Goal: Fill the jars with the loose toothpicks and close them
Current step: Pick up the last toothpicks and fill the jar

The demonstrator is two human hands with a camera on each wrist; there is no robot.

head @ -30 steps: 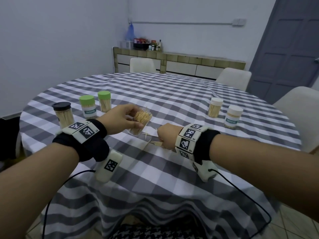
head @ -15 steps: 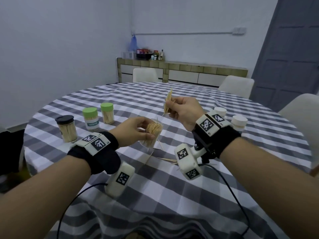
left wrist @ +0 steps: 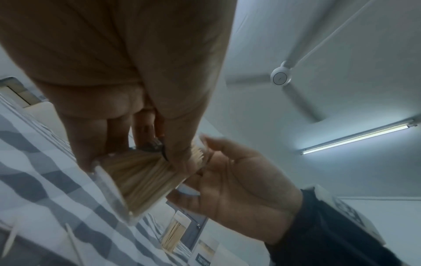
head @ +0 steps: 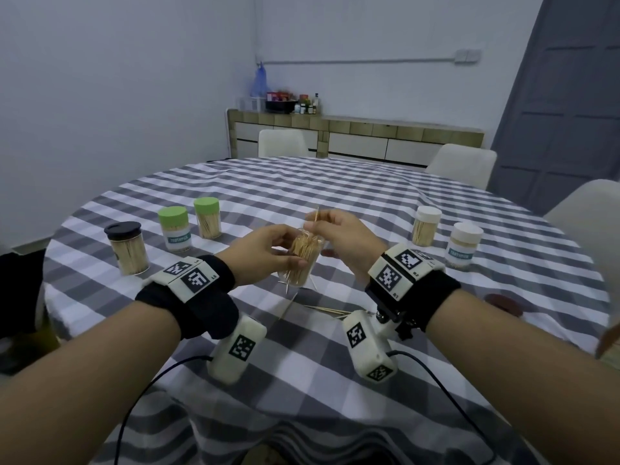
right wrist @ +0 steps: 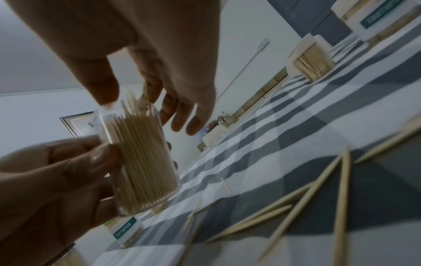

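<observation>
Clear plastic forms the open jar (head: 302, 260), which is gripped round its side by the left hand (head: 265, 253), thumb on the near wall and fingers curled behind; it is held tilted, lifted just off the checked tablecloth (head: 335, 391). It is packed with toothpicks, and no lid is seen on it. Directly above its mouth the right hand (head: 342, 239) is poised, and a few toothpicks (head: 315, 219) are pinched between thumb and forefinger with their tips pointing up past the knuckles, while the remaining fingers are spread loosely. In the right wrist view the lower ends of these sticks appear to be entering the jar's mouth, though motion blur leaves that uncertain.

Loose toothpicks (head: 322, 308) are scattered on the cloth just nearer than the jar, between the two wrists. To the left of the left hand three closed jars are stood: a black-lidded jar (head: 126, 250) and two green-lidded jars (head: 174, 229), one of them labelled. To the right of the right hand two white-lidded jars (head: 426, 226) are set, well apart from the hands. White chairs (head: 461, 166) are placed beyond the table's far edge.
</observation>
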